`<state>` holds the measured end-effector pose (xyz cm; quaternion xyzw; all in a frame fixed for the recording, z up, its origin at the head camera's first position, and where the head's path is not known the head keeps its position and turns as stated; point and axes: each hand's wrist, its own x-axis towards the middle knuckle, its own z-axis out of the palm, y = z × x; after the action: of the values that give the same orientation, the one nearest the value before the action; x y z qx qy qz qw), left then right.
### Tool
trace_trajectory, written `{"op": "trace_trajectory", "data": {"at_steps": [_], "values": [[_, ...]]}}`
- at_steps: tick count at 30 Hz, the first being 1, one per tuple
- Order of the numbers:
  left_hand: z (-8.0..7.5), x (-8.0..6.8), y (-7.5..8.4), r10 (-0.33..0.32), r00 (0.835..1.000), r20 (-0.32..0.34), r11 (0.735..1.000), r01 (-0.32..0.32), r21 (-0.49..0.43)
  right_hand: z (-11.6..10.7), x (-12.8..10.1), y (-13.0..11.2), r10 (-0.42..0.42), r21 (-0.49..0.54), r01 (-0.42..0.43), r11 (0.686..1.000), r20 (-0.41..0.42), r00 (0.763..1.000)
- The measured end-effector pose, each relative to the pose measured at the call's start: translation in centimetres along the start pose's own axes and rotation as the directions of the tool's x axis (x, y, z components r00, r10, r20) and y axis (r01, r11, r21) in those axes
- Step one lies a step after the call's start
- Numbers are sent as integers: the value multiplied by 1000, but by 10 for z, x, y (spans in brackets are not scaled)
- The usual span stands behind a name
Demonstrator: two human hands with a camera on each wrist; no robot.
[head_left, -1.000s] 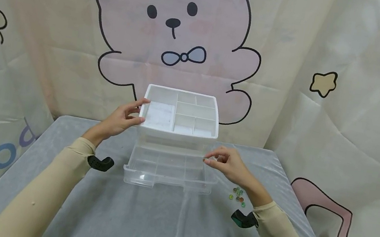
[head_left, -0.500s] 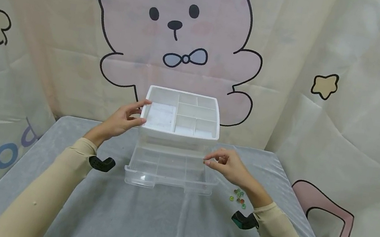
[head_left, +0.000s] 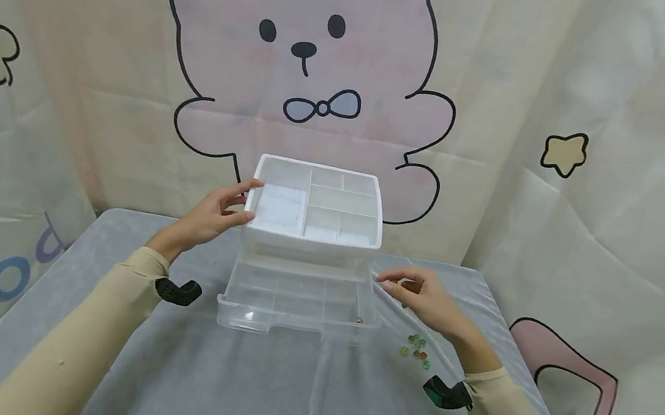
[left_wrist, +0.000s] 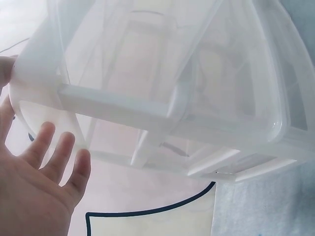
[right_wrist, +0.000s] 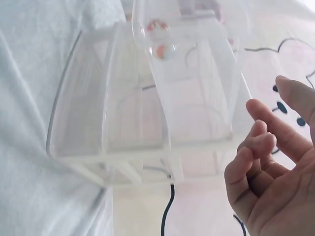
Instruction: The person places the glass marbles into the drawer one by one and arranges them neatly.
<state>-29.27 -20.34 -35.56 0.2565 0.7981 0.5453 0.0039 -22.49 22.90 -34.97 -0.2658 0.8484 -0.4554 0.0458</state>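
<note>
Hands flank a white plastic drawer organizer (head_left: 312,222) standing at the far middle of the grey-covered table (head_left: 278,387). The left hand (head_left: 210,217) rests at the organizer's nine o'clock, thumb on the top rim and fingers against the left corner of the divided top tray (head_left: 315,203); the left wrist view shows its fingers straight, pressing rather than curled round. The clear drawer (head_left: 299,304) is pulled out toward six o'clock, and one small marble (head_left: 359,320) lies in its front right corner; the right wrist view shows it through the clear wall. The right hand (head_left: 425,298) hovers at the drawer's three o'clock, released, fingers loosely bent, grasping nothing. A small heap of coloured marbles (head_left: 417,348) lies on the cloth at the right hand's six o'clock, just beside the wrist.
</note>
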Motion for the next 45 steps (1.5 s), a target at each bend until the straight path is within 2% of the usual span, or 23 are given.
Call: {"op": "trace_trajectory", "data": {"at_steps": [6, 10, 17, 21, 28, 33, 40, 45], "values": [[0, 1, -1, 17, 1000, -6, 1000, -17, -5, -13, -9, 15, -53, -7, 53, 999, -16, 998], [1, 0, -1, 17, 1000, -8, 1000, -17, -12, -17, -16, 26, -51, 4, 51, 999, -11, 999], [3, -1, -2, 8, 1000, -7, 1000, -8, -12, -18, -30, 53, 108, -6, -108, 994, 20, 994], [2, 0, -1, 24, 999, -21, 1000, -24, -10, -21, -36, 65, 142, -16, -141, 990, 20, 990], [2, 0, 0, 14, 1000, -17, 1000, -14, -7, -25, -46, 89, 230, -25, -230, 973, 21, 973], [2, 1, -2, 9, 1000, -21, 1000, -9, -19, -27, -52, 104, 236, -31, -235, 972, 30, 971], [2, 3, -2, 13, 1000, -19, 999, -14, -35, -31, -58, 130, 205, -51, -201, 978, 69, 976], [1, 2, -2, 14, 1000, -16, 999, -14, -33, -31, -64, 148, 237, -78, -232, 970, 63, 969]]}}
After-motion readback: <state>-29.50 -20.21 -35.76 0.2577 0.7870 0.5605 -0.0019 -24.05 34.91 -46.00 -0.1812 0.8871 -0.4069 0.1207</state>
